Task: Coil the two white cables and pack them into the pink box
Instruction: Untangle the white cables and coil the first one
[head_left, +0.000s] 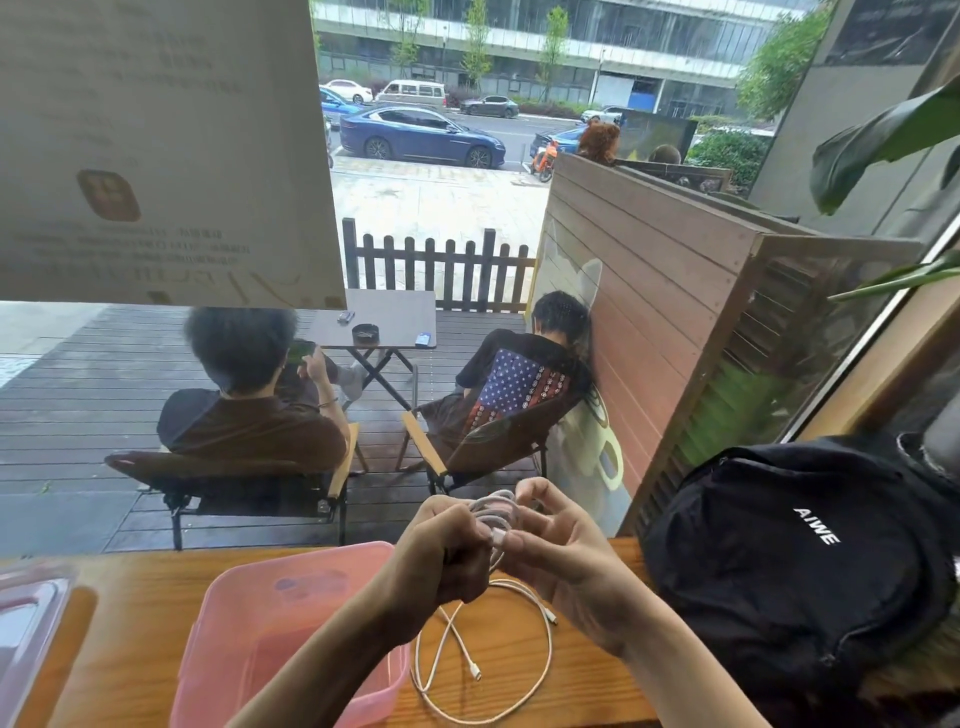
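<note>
Both my hands hold one white cable (497, 512), wound into a small coil, above the wooden counter. My left hand (448, 551) is fisted around the coil's left side. My right hand (558, 545) pinches the coil's loops and its connector end near the thumb. The second white cable (548, 660) lies loose on the counter below my hands in an open loop, both plugs showing. The pink box (249, 587) stands open on the counter to the left, partly covered by my left forearm; it looks to hold nothing.
A clear lid (26, 623) lies at the far left of the wooden counter (587, 675). A black backpack (789, 561) fills the right end. A window runs just behind the counter; two persons sit on chairs outside.
</note>
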